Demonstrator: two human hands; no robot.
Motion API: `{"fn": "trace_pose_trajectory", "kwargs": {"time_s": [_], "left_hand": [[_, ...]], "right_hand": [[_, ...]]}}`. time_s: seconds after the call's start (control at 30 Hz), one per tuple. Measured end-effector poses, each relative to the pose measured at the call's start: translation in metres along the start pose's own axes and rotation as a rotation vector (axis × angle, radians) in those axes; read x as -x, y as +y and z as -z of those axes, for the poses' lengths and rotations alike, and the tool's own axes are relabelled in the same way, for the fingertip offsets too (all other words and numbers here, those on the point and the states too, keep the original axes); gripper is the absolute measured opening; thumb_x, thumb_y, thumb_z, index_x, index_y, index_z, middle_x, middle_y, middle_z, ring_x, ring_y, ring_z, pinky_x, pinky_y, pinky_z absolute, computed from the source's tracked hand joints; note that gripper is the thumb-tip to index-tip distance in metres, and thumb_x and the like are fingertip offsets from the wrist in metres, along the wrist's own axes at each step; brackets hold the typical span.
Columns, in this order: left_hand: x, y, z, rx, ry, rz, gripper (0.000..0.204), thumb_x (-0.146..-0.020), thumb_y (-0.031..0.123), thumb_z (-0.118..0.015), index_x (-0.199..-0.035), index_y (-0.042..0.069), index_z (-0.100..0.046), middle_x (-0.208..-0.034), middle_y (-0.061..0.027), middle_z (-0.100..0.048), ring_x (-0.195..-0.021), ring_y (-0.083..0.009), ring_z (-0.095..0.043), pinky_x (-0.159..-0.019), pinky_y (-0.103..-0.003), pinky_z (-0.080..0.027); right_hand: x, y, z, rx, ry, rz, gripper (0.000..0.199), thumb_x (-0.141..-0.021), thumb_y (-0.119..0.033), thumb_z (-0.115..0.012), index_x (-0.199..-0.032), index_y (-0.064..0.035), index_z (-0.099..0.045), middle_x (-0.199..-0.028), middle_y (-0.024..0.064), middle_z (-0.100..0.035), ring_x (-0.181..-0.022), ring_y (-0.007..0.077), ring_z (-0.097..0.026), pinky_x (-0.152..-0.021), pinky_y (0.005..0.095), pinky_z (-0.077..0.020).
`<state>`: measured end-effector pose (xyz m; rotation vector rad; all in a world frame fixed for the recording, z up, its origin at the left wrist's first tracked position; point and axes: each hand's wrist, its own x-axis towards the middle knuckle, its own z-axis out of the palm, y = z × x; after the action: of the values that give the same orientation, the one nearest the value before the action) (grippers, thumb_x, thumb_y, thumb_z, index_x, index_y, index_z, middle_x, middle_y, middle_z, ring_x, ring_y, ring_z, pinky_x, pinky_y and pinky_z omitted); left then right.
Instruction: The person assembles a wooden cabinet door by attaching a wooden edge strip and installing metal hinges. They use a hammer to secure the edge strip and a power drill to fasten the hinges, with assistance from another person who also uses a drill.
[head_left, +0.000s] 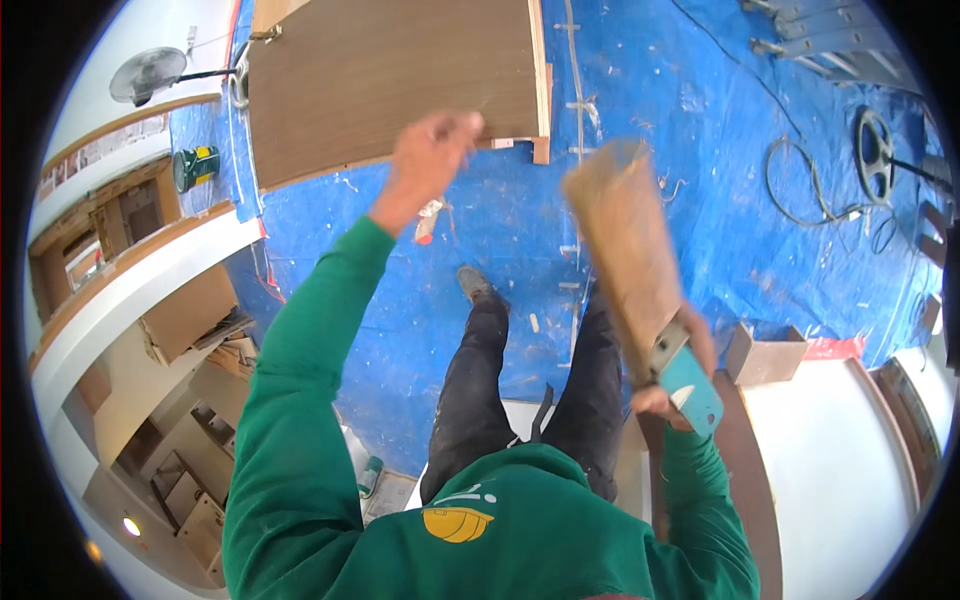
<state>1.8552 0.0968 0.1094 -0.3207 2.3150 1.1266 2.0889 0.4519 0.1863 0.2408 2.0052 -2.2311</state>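
My left hand (432, 150) reaches forward and grips the near edge of a large brown wood panel (390, 85), which lies on the blue tarp. My right hand (668, 390) holds a wide brush with a light blue handle (692, 388). Its tan bristles (622, 235) point up and away, blurred. Both arms wear green sleeves. My dark trousers and one shoe (474, 283) show below, standing on the tarp.
Blue plastic tarp (720, 200) covers the floor. A fan (148, 75) and a green canister (197, 167) sit at the left. Cables and a round reel (875, 150) lie at the right, a ladder (830, 35) at top right, a cardboard box (765, 355) near my right hand.
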Motion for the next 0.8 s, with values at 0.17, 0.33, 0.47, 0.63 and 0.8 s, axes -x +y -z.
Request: {"fn": "trace_pose_trajectory", "kwargs": {"time_s": [0.17,0.33,0.47,0.63,0.8], "left_hand": [[-0.092,-0.026,-0.018,-0.702,0.724,-0.19,0.079,-0.108,0.059,-0.055,-0.168,0.009,-0.043,-0.175,-0.0275,-0.035,-0.163,-0.0459,-0.03,-0.131,-0.064,-0.023],[-0.1,-0.019,-0.048,-0.685,0.727,-0.196,0.082,-0.108,0.067,-0.045,-0.174,0.018,-0.035,-0.181,-0.0235,-0.025,-0.167,-0.0477,-0.018,-0.133,-0.068,-0.01],[-0.09,-0.006,-0.046,-0.729,0.735,-0.162,0.078,-0.109,0.059,-0.05,-0.172,0.014,-0.039,-0.178,-0.0256,-0.03,-0.166,-0.047,-0.023,-0.134,-0.065,-0.014],[-0.087,-0.004,-0.04,-0.738,0.749,-0.162,0.077,-0.107,0.056,-0.055,-0.171,0.014,-0.04,-0.177,-0.0258,-0.033,-0.165,-0.0467,-0.025,-0.134,-0.064,-0.015],[-0.097,-0.02,-0.043,-0.721,0.736,-0.172,0.081,-0.108,0.067,-0.043,-0.174,0.02,-0.035,-0.181,-0.0234,-0.025,-0.168,-0.0466,-0.018,-0.134,-0.067,-0.01]], "right_hand": [[-0.118,0.013,-0.03,0.097,0.312,0.074,0.087,-0.087,-0.027,-0.091,-0.159,0.0033,-0.054,-0.138,0.0157,-0.07,-0.122,0.022,-0.067,-0.106,0.0369,-0.054],[-0.161,0.085,-0.042,-0.006,0.325,-0.121,0.075,-0.096,-0.025,-0.082,-0.159,0.0032,-0.054,-0.136,0.016,-0.07,-0.117,0.0198,-0.067,-0.103,0.0349,-0.0546],[-0.158,0.116,-0.078,0.059,0.246,-0.129,0.078,-0.096,-0.026,-0.082,-0.161,0.0032,-0.052,-0.135,0.0151,-0.071,-0.115,0.019,-0.067,-0.1,0.0341,-0.0558],[-0.171,0.118,-0.118,-0.036,0.201,-0.161,0.085,-0.093,-0.026,-0.086,-0.163,0.0029,-0.048,-0.136,0.0146,-0.07,-0.113,0.0199,-0.068,-0.097,0.0344,-0.0576],[-0.186,0.141,-0.136,-0.1,0.233,-0.106,0.086,-0.092,-0.025,-0.088,-0.163,0.003,-0.049,-0.135,0.0136,-0.07,-0.112,0.0184,-0.067,-0.098,0.0354,-0.057]]}}
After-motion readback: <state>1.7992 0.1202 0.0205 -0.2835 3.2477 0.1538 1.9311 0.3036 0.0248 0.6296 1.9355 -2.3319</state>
